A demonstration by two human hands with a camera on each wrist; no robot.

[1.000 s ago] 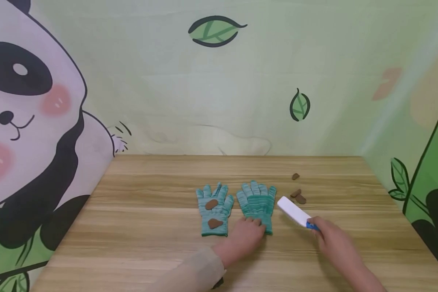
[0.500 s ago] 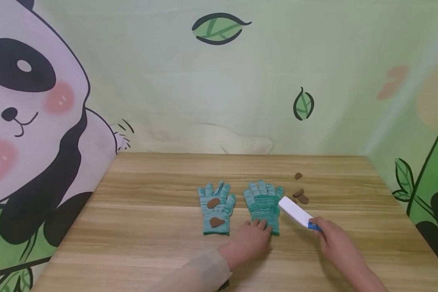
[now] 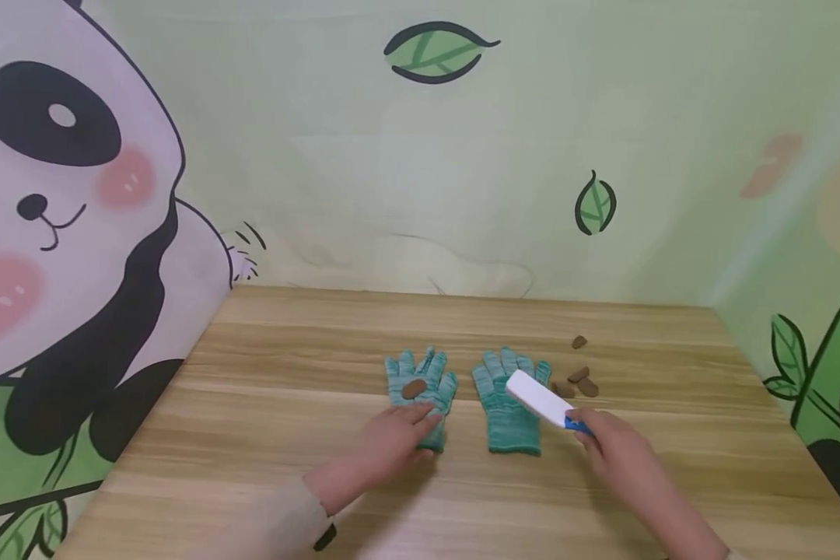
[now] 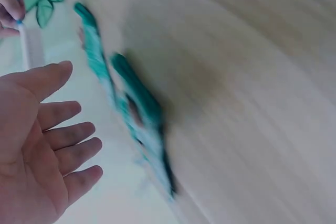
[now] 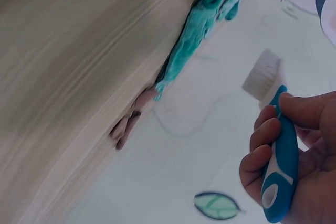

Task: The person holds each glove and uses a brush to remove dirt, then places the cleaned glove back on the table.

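Two teal knitted gloves lie flat side by side on the wooden table. Over the cuff of the left glove [image 3: 437,377] is my left hand [image 3: 392,443], fingers extended and holding nothing. A flat brown piece [image 3: 414,389] lies on that glove's palm; the area near the cuff is hidden by the hand. My right hand [image 3: 623,459] grips the blue-and-white handle of a brush [image 5: 286,150] with white bristles. In the head view the brush head overlaps the right glove [image 3: 512,432], while the right wrist view shows it raised above the table.
Several brown pieces [image 3: 588,386] lie to the right of the right glove, one of them [image 3: 579,341] farther back. The wooden table [image 3: 322,327] ends at a backdrop [image 3: 322,187] printed with a panda and leaves.
My left hand has left the right glove's cuff and moved left over the left glove. The brush has moved left over the right glove, uncovering another brown piece beside it.
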